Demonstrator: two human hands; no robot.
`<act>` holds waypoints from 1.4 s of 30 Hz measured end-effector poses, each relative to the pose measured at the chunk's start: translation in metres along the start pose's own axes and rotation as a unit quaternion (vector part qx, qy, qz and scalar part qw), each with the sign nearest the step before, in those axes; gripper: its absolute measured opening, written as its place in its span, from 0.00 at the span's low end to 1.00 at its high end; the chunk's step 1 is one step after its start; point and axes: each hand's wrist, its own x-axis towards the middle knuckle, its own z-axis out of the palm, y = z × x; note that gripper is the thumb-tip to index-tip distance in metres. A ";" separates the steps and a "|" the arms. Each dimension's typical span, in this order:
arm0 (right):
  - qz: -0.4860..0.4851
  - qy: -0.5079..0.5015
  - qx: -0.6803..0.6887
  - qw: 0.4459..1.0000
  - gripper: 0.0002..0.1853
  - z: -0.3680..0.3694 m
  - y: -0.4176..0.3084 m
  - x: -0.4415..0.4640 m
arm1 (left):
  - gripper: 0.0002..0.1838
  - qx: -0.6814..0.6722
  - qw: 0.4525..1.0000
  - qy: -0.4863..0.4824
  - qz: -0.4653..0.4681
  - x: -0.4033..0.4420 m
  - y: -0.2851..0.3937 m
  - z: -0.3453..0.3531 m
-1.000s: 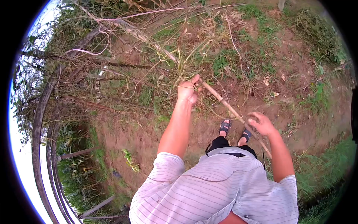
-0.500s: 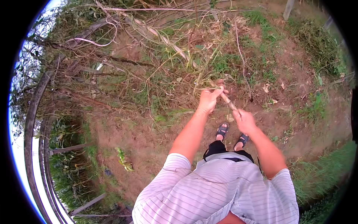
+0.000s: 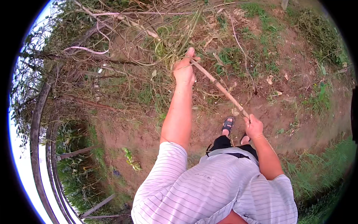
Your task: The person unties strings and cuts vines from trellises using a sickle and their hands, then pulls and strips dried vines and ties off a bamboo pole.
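Observation:
A long bamboo pole (image 3: 220,88) runs diagonally from my right hand up and left past my left hand. My right hand (image 3: 254,126) is wrapped round its near end, close to my waist. Further up, my left hand (image 3: 184,71) is closed round a bunch of dry, tangled vines (image 3: 175,50) where they wrap the pole; its arm is stretched out. Between the hands the pole shows mostly bare wood. Beyond my left hand, vines partly hide the pole. My fingers' inner sides are hidden.
A leaning frame of poles draped with vines (image 3: 85,37) stands at the left, with curved dark beams (image 3: 36,130) beside it. Pale strips (image 3: 87,48) hang there. My sandalled foot (image 3: 228,124) stands on bare soil. Grass (image 3: 320,171) grows at right.
My left hand has slid up the pole, away from me and to the left, pushing the vines along. My right hand has moved slightly right and down. More bare pole shows between them.

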 end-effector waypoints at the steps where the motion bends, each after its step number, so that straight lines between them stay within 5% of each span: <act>1: 0.004 0.019 0.015 1.000 0.19 0.000 0.003 -0.004 | 0.11 0.019 1.000 0.001 -0.001 -0.008 0.007 0.002; 6: -0.017 0.016 0.035 0.999 0.19 -0.019 0.013 0.000 | 0.12 -0.051 0.996 0.025 0.068 -0.009 0.003 0.025; 8: -0.008 -0.023 0.063 0.998 0.18 -0.023 0.032 -0.024 | 0.11 -0.193 0.978 0.062 0.043 0.013 0.043 0.022; 10: 0.007 -0.036 0.095 0.995 0.18 -0.029 0.049 -0.042 | 0.09 -0.114 0.992 -0.025 0.051 0.045 0.069 0.004; 12: 0.019 -0.027 0.121 0.992 0.18 -0.035 0.053 -0.070 | 0.09 -0.024 0.999 0.000 0.029 0.041 0.064 0.001; 20: 0.013 0.021 0.010 1.000 0.18 -0.057 0.081 -0.052 | 0.09 -0.163 0.986 0.002 0.026 0.032 0.051 0.019; 23: 0.026 0.009 -0.002 1.000 0.18 -0.058 0.088 -0.059 | 0.13 -0.259 0.959 -0.114 0.001 0.013 0.044 0.009; 24: 0.043 -0.010 -0.008 0.999 0.18 -0.056 0.091 -0.056 | 0.07 -0.261 0.955 -0.143 0.010 0.007 0.036 0.008; 28: 0.086 -0.088 0.001 0.992 0.16 -0.057 0.093 -0.036 | 0.17 -0.356 0.911 -0.206 0.007 -0.007 0.000 -0.003; 32: 0.096 -0.101 0.277 0.951 0.12 -0.045 0.030 -0.018 | 0.19 -0.394 0.875 -0.280 0.009 -0.015 -0.021 -0.016; 34: 0.136 -0.124 0.339 0.923 0.09 -0.048 0.015 -0.019 | 0.18 -0.403 0.874 -0.273 -0.004 -0.019 -0.024 -0.019; 40: 0.015 -0.072 0.255 0.964 0.11 -0.058 0.054 -0.032 | 0.07 -0.249 0.963 -0.099 -0.021 -0.023 0.005 0.016; 42: 0.156 -0.253 0.402 0.866 0.14 -0.088 0.046 -0.028 | 0.06 -0.208 0.975 -0.079 -0.004 -0.012 0.018 0.022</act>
